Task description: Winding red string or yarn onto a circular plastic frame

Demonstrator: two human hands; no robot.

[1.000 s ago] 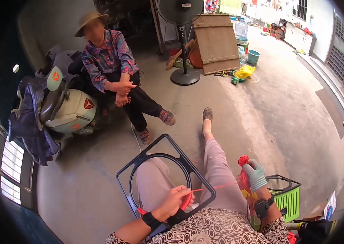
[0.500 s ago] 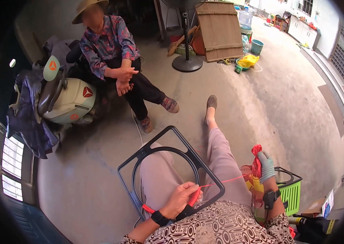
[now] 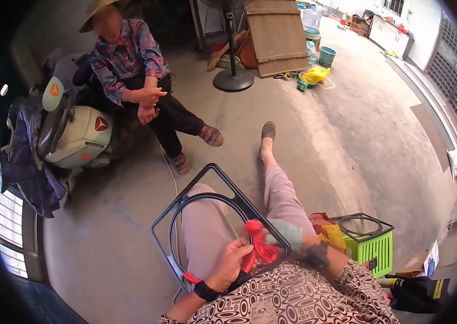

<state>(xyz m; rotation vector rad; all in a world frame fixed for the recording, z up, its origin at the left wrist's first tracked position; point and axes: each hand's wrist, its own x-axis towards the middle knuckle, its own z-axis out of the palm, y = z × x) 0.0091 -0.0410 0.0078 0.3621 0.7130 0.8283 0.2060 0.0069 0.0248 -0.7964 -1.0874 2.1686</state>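
Your bare left grip [image 3: 231,262] was clamped on the black frame [image 3: 245,205], thumb and fingers pinched together at the red wrapping [image 3: 248,263] on the right of its round opening. Your gloved right grip [image 3: 288,235] was just beside it, blurred, closed around a red bundle [image 3: 263,247]; whether the bundle touched the wrapping was too smeared to tell.

The black frame lay tilted over your left thigh, one corner pointing away from you and another near your right thigh. A short red band [image 3: 190,278] circled its rim near your left wrist. You wore pale trousers [image 3: 201,237] and a brown-and-cream patterned top [image 3: 298,294].

To your right stood a bright green slatted basket [image 3: 374,255], another frame [image 3: 340,229] on top of it and something red and yellow [image 3: 333,236] just beside it. Your right leg stretched forward over the grey floor [image 3: 358,140], ending in a dark slip-on shoe [image 3: 268,130].

Ahead on your left sat a person [image 3: 128,59] in a hat and flowered shirt, next to a pale scooter [image 3: 79,137] draped with a dark jacket [image 3: 25,151]. Farther ahead were a standing fan [image 3: 233,81], a leaning wooden panel [image 3: 278,40], a teal bucket [image 3: 327,57] and a yellow bag [image 3: 316,75]. Well apart, at the far right, stood a white cabinet [image 3: 388,36].
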